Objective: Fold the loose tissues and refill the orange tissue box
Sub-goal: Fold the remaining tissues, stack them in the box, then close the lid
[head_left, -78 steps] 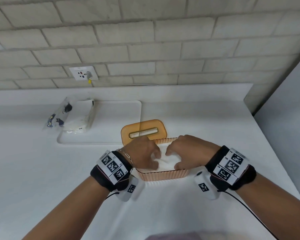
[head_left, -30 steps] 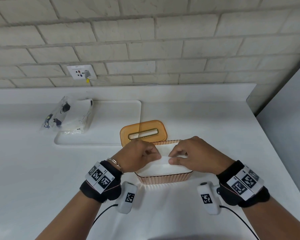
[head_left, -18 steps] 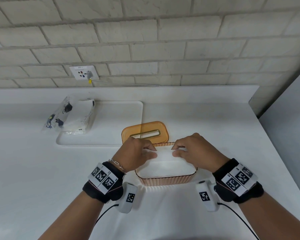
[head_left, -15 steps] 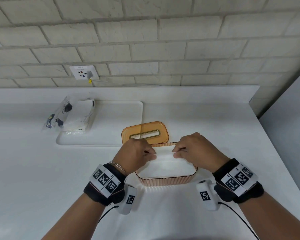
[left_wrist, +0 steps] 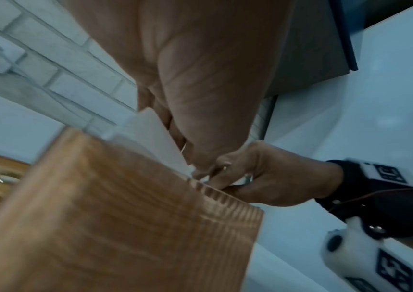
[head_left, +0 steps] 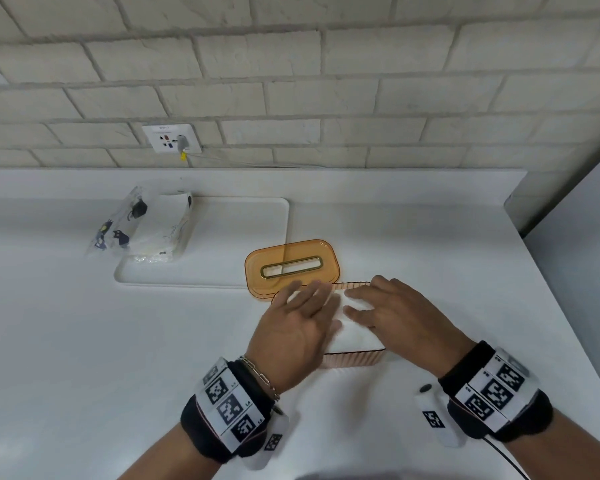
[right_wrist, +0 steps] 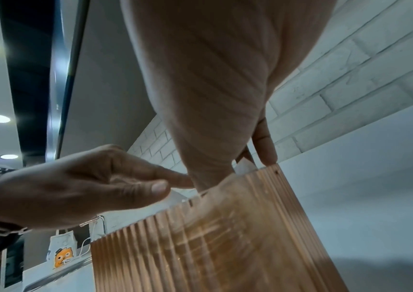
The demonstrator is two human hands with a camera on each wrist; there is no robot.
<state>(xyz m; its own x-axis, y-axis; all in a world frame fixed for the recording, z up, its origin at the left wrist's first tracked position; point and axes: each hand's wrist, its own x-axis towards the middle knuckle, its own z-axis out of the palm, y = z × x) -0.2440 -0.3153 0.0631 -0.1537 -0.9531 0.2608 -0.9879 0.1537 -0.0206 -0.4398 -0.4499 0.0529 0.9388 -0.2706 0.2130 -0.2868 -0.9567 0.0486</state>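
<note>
The orange ribbed tissue box (head_left: 355, 360) stands lidless on the white counter, filled with a stack of white tissues (head_left: 355, 332). Its orange lid (head_left: 291, 268), with a gold-rimmed slot, lies flat just behind it. My left hand (head_left: 305, 306) hovers blurred over the left part of the stack with its fingers straight and spread. My right hand (head_left: 371, 303) lies on the right part, fingers stretched out flat on the tissues. In the left wrist view a tissue corner (left_wrist: 150, 134) sticks up above the box wall (left_wrist: 125, 217). The right wrist view shows the box wall (right_wrist: 225, 237) under my palm.
A white tray (head_left: 222, 237) lies behind the lid on the left. On its left end rests a plastic-wrapped tissue pack (head_left: 160, 230). A wall socket (head_left: 172, 137) with a cable sits in the brick wall. A grey panel (head_left: 582, 237) bounds the counter on the right.
Both hands were pinching the top tissue near the far rim. They have let go, and their fingers now stretch out over the stack.
</note>
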